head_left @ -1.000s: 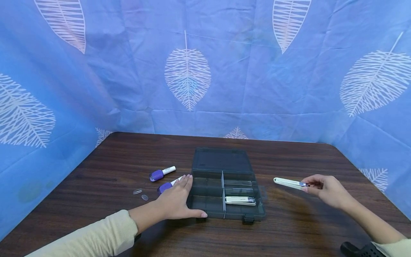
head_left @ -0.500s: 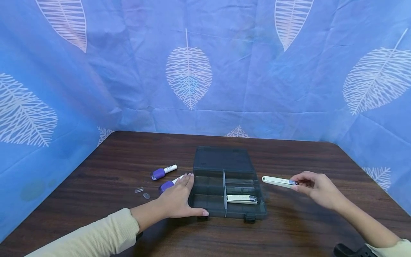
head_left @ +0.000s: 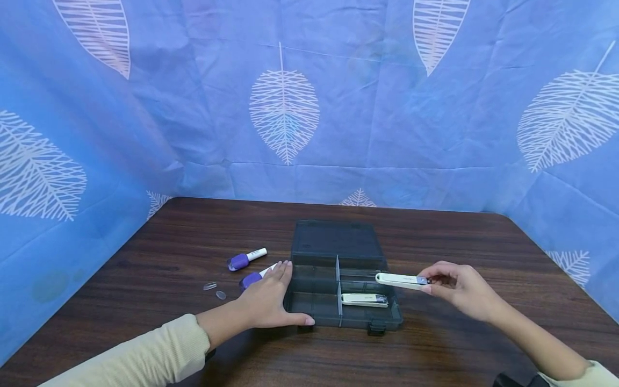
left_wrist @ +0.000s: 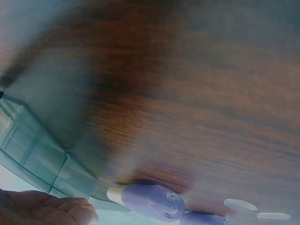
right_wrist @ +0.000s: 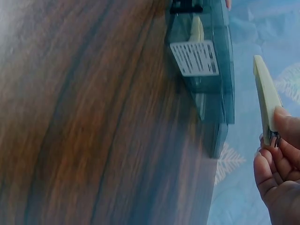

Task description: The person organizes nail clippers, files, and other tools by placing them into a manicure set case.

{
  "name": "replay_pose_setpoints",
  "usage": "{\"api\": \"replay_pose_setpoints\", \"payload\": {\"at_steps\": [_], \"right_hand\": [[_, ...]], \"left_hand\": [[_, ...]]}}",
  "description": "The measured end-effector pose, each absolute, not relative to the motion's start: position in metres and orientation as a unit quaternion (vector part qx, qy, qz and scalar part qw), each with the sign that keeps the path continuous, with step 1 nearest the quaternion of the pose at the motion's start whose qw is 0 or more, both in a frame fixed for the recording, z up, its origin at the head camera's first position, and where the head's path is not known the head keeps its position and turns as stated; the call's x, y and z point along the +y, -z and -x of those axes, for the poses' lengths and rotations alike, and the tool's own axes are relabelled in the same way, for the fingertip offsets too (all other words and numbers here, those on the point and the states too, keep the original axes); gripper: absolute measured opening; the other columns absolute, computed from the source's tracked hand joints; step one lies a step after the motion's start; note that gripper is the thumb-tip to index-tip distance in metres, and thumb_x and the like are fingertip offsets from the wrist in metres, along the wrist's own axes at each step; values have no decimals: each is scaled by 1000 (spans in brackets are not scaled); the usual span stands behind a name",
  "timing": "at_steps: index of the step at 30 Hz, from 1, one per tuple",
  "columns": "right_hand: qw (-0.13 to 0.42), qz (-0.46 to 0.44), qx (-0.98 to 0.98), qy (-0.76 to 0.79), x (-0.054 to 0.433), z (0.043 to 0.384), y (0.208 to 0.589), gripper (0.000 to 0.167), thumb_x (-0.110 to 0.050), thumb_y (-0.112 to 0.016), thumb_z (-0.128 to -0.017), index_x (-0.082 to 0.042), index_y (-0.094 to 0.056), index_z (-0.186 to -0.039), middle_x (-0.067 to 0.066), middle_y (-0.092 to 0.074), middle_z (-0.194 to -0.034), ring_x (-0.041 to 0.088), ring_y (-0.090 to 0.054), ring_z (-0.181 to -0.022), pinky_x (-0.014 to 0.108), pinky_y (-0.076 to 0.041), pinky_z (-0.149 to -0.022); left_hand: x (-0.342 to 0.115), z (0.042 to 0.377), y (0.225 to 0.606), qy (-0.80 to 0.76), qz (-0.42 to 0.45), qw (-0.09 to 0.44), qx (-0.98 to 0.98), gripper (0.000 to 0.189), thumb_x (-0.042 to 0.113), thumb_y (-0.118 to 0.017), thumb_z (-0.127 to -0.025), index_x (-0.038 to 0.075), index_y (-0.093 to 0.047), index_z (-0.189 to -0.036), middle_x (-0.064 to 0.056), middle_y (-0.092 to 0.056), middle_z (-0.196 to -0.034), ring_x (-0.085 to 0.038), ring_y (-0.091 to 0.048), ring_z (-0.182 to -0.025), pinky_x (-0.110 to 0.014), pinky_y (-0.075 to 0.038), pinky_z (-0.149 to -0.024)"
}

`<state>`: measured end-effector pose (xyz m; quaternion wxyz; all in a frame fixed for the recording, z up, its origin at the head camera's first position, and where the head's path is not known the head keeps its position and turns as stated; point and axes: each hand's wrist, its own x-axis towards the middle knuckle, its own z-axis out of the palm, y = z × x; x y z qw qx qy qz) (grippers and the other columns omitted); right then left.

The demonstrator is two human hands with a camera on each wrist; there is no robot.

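Note:
My right hand [head_left: 459, 287] pinches a cream nail clipper [head_left: 398, 280] by its metal end. The clipper's far end overlaps the right side of an open dark see-through plastic box [head_left: 311, 306]; in the right wrist view the held clipper [right_wrist: 266, 93] stands out beside the box. A second cream nail clipper [head_left: 364, 300] lies in the front right compartment, right of the upright divider [head_left: 338, 290]. My left hand [head_left: 268, 301] rests against the box's left side, fingers extended, thumb at the front edge. Beneath its fingers, a purple nail polish bottle [head_left: 250, 280] is partly hidden.
Behind the left hand lies another purple nail polish bottle [head_left: 239, 262] with a white cap. Two small clear pieces, a slim one [head_left: 210, 286] and an oval one [head_left: 221, 295], sit to its left. The box's lid [head_left: 336, 239] lies folded back on the dark wooden table [head_left: 193, 231].
My right hand has carried the nail clipper leftward, from the table's right side to the box's right edge. The left hand has kept its place at the box.

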<state>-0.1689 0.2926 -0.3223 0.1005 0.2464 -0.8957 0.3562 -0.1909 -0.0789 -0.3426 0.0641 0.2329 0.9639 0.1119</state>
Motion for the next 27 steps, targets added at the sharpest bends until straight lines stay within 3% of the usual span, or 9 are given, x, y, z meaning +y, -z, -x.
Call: {"api": "replay_pose_setpoints", "payload": {"at_steps": [9,27], "right_hand": [[52,-275,-884,-375,272,167,323,13,-4,-65,-84,-5,-67,-96,-2,-60,-85,4,-47,-67,23,-40,-51],[-13,-310,-900,-307,235,171,327,17,-16,-70,-81,-7,-69,-95,-5,-59,-83,0,-39,-65,19,-36,-53]], "left_hand": [[-79,191,342,-113,-231,68,964,114,77,-54,-70,1,-20,-147,-16,-24,-153,-32,-24,-141,-47,-30,-111],[-79,191,342,-114,-232,66,964,113,77,-55,-70,1,-20,-147,-16,-23,-153,-31,-24,-141,-46,-30,-111]]}}
